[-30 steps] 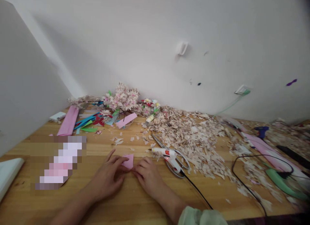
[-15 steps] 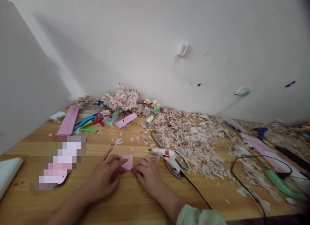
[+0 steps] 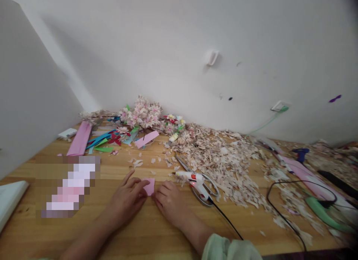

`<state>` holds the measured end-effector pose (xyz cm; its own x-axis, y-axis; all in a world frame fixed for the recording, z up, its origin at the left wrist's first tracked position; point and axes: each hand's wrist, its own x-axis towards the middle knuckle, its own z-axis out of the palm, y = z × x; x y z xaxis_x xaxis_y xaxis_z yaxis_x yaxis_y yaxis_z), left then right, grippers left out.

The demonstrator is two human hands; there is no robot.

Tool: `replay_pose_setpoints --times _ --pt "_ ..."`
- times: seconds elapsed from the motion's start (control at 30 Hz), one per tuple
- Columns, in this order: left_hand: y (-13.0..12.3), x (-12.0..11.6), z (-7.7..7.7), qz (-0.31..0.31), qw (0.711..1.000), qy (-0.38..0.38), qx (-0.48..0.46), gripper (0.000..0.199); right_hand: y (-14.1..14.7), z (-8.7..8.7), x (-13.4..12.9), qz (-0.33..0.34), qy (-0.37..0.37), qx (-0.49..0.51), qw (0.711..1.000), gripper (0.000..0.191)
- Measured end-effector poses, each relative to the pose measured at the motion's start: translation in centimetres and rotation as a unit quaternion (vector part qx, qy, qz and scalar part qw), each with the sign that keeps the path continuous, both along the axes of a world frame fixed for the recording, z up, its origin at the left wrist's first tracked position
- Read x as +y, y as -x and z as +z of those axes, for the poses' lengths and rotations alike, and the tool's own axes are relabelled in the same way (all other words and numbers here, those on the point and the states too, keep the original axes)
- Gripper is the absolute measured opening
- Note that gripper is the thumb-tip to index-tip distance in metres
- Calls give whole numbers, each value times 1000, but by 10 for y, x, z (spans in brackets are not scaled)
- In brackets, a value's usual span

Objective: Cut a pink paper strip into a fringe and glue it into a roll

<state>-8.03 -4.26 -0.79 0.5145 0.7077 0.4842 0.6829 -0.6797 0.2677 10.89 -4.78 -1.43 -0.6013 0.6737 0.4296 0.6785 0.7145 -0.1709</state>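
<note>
A small pink paper piece (image 3: 150,187) lies between my two hands, near the front middle of the wooden table. My left hand (image 3: 129,196) has its thumb and fingers closed on the paper's left part, with the index finger raised. At the paper's right edge, my right hand (image 3: 168,201) has its fingers bent together, touching or pinching the edge; the fingertips are partly hidden. Just right of that hand, a white glue gun (image 3: 198,181) rests on grey-handled scissors (image 3: 214,189).
Petal-like scraps (image 3: 223,159) spread over the table's middle and right. Pink-white flowers (image 3: 145,112) stand at the back beside coloured strips (image 3: 103,140). A black cable (image 3: 282,215) loops at the right near a green tool (image 3: 321,213). A blurred-out object (image 3: 72,189) lies left.
My left hand has moved slightly right and covers more of the pink paper, its fingers more gathered. My right hand has barely moved.
</note>
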Motion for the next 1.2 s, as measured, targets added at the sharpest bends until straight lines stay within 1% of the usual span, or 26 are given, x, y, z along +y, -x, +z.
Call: replay_pose_setpoints --times 0.1,0.23,0.43,0.5,0.63,0.8,0.87,1.0,1.13,1.2 --pt "-2 1 -1 1 1000 -3 -1 40 0 1 -1 1 7 -7 1000 21" --pt "-2 1 -2 -1 1000 -15 5 40 -1 -1 1 -6 46 34 998 16" --pt "-5 1 -5 5 996 -85 6 33 -3 -6 5 -33 114 102 988 9" --pt "-6 1 -5 2 996 -91 3 32 -3 -6 5 -39 124 109 985 9" --pt "-4 0 -4 -10 999 -45 -3 34 -4 -4 2 -37 123 119 985 7" --pt "-1 0 -4 7 1000 -2 -13 15 -6 -3 1 -31 108 106 988 5" --pt "0 0 -4 10 1000 6 -18 14 -6 -4 2 -25 100 97 990 6" --pt "0 0 -4 9 999 12 -35 18 -5 -4 3 -17 103 87 991 9" --pt "0 0 -5 9 998 28 -56 36 -5 -2 3 -21 119 102 987 9" --pt "1 0 -6 11 998 31 -54 36 -5 -2 3 -29 135 112 984 8"
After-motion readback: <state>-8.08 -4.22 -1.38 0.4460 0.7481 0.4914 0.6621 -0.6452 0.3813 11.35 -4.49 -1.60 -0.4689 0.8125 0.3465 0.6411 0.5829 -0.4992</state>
